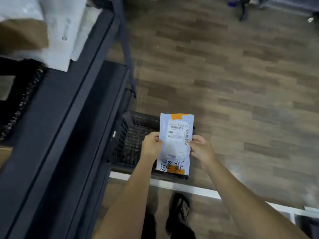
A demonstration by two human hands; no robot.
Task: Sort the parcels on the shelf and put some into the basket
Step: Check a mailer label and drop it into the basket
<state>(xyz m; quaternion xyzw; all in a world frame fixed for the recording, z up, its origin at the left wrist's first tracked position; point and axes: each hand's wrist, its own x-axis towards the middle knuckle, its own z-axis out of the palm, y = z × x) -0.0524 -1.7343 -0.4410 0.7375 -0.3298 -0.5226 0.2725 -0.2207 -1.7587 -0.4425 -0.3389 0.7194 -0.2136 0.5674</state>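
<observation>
The scene is seen from a single head-worn camera, aimed steeply downward from close above the left hand (151,145) and right hand (201,148); dark shelving (72,118) is framed left of the hands, wooden floor (241,83) beyond them

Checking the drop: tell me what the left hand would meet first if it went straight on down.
Probably the black mesh basket on the floor: the left hand, gripping the white parcel with the right hand, appears directly above it, though depth is unclear.
</observation>
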